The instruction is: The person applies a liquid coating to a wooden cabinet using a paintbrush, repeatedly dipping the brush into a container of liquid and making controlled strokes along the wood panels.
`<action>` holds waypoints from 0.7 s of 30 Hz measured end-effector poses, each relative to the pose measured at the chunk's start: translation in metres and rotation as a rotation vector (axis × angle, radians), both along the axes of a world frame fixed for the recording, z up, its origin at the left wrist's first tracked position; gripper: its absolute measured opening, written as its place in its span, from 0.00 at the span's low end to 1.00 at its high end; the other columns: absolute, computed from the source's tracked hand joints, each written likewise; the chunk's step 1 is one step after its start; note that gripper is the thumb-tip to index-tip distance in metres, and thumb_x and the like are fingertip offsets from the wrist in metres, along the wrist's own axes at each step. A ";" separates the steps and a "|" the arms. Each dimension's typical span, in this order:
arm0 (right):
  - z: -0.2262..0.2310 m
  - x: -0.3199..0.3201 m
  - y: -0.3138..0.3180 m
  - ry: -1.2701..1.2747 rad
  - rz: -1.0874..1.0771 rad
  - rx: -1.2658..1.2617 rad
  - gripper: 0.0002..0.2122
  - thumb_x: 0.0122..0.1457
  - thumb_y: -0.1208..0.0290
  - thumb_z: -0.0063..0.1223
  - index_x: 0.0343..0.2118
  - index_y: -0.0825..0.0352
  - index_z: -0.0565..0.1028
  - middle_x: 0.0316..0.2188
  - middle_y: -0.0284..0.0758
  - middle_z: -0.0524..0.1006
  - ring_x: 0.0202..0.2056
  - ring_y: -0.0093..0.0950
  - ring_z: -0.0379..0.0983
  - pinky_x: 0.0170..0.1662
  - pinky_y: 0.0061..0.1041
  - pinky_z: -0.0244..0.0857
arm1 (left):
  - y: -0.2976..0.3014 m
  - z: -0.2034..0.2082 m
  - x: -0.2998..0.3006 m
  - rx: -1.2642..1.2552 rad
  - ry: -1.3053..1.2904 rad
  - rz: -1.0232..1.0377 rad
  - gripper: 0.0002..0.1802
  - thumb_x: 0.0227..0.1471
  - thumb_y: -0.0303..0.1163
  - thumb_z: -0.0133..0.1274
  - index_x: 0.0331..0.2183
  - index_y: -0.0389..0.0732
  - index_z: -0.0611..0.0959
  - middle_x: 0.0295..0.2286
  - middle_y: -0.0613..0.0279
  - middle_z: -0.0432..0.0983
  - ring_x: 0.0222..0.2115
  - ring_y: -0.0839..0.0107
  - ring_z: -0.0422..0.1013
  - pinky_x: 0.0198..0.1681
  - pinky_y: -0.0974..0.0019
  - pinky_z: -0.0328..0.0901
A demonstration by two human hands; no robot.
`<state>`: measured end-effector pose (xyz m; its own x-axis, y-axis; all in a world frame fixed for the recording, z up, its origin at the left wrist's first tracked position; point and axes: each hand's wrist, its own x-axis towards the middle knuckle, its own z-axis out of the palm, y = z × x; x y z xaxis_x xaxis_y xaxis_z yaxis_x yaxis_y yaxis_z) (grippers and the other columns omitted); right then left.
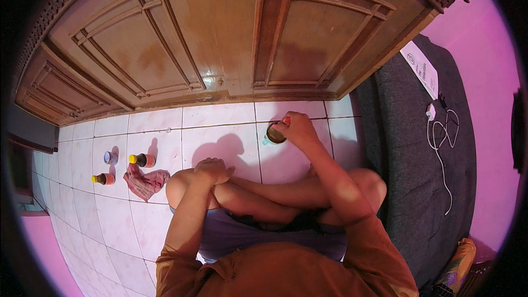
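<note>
The person sits cross-legged on a floor (220, 132) of pale square tiles tinted pink by the light, facing a carved wooden double door (220, 38). A dark grey mattress (407, 148) runs along the floor's right edge, with a white charger and cable (440, 137) and a printed paper (421, 69) lying on it. The right hand (300, 127) is closed around a small round jar (275, 133) held just above the tiles near the door; the jar's contents cannot be made out. The left hand (213, 169) rests loosely curled on the left knee, holding nothing. Toward the floor's left edge stand two yellow-capped brown bottles (143, 160), a small tin (110, 157) and a crumpled red cloth (146, 182). The rim of the view is dark.
</note>
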<state>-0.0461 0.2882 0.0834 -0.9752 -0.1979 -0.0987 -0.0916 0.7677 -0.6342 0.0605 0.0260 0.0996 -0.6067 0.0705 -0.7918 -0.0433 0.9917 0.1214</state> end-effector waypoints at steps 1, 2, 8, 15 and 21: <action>0.005 0.002 0.002 0.012 -0.003 -0.029 0.17 0.47 0.58 0.64 0.30 0.70 0.79 0.30 0.47 0.81 0.34 0.45 0.79 0.42 0.39 0.73 | -0.001 -0.001 0.001 0.000 -0.002 0.003 0.37 0.63 0.57 0.35 0.52 0.33 0.78 0.54 0.47 0.72 0.59 0.56 0.66 0.64 0.58 0.55; 0.010 0.003 0.003 0.024 -0.006 -0.059 0.17 0.48 0.58 0.64 0.30 0.70 0.79 0.30 0.47 0.81 0.34 0.45 0.79 0.41 0.38 0.73 | -0.002 -0.001 0.002 0.000 -0.002 0.003 0.37 0.63 0.57 0.35 0.52 0.33 0.78 0.54 0.47 0.72 0.58 0.56 0.66 0.64 0.58 0.55; 0.001 0.002 0.035 0.010 -0.056 -0.180 0.11 0.54 0.66 0.62 0.28 0.71 0.79 0.20 0.39 0.79 0.22 0.26 0.76 0.29 0.27 0.71 | -0.001 -0.005 0.001 0.016 -0.003 0.000 0.38 0.63 0.57 0.34 0.53 0.33 0.78 0.55 0.46 0.72 0.59 0.55 0.65 0.65 0.57 0.55; -0.006 0.000 0.073 -0.287 -0.370 -0.618 0.12 0.57 0.65 0.56 0.23 0.68 0.76 0.18 0.34 0.76 0.17 0.22 0.70 0.19 0.24 0.64 | 0.002 0.000 0.000 -0.021 -0.036 0.046 0.39 0.61 0.60 0.36 0.55 0.37 0.77 0.57 0.48 0.69 0.60 0.54 0.64 0.64 0.55 0.57; 0.007 0.010 0.096 -0.584 -0.586 -0.936 0.09 0.59 0.66 0.52 0.28 0.67 0.76 0.21 0.32 0.75 0.21 0.22 0.71 0.26 0.23 0.66 | 0.001 -0.003 0.002 -0.019 -0.036 0.027 0.38 0.62 0.60 0.36 0.55 0.37 0.77 0.57 0.49 0.69 0.60 0.54 0.64 0.64 0.56 0.57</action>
<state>-0.0365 0.3840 0.0906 -0.7982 0.0240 -0.6019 0.5902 -0.1694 -0.7893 0.0626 0.0266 0.0969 -0.5793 0.0395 -0.8141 -0.0740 0.9921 0.1008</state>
